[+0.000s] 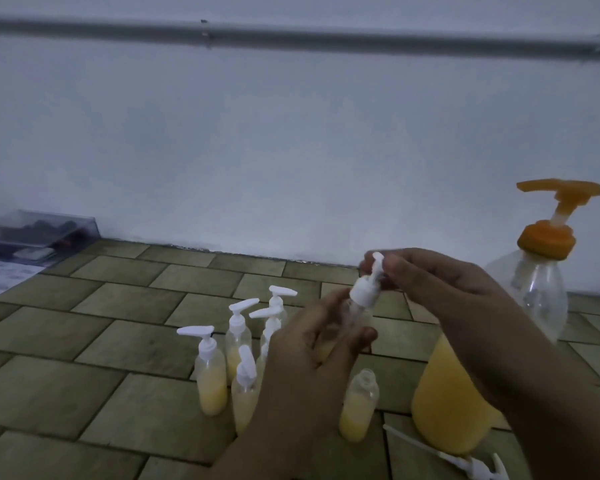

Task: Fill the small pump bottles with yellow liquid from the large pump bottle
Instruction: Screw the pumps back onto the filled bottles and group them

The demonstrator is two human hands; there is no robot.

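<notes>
My left hand [312, 351] grips a small clear bottle [355, 315] holding some yellow liquid, lifted above the floor. My right hand [426, 282] pinches the white pump head [369, 284] sitting on that bottle's neck. The large pump bottle [454, 393], with an orange pump [551, 216] and yellow liquid in its lower half, stands at the right behind my right forearm. Several small capped bottles [211, 370] with yellow liquid stand in a cluster to the left. One uncapped small bottle [359, 403] stands below my hands, part full. A loose white pump [465, 460] lies at the bottom right.
The floor [118, 341] is olive-green tile running to a pale wall. A clear plastic box [32, 233] with dark items sits at the far left by the wall, with a printed sheet [0, 275] beside it.
</notes>
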